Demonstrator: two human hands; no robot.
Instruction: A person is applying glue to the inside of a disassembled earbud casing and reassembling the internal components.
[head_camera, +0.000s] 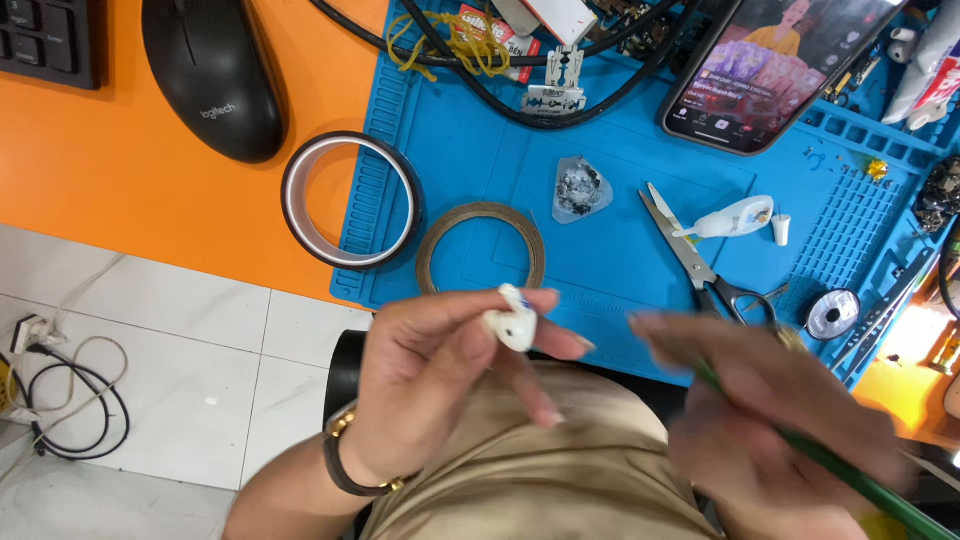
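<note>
A person's left hand pinches a small white earbud between thumb and fingertips, holding it above the lap, just off the near edge of a blue work mat. The right hand is blurred; its fingers close around a thin green tool, whose lower end is cut off at the frame's corner and whose tip cannot be made out. A dark bracelet circles the left wrist.

On the mat lie a brown tape roll, a crumpled grey scrap, scissors, partly hidden behind the right hand, and a small white glue bottle with its cap beside it. A larger tape ring straddles the mat's left edge and the orange desk. A black mouse and a lit phone sit farther back, both cropped at the top.
</note>
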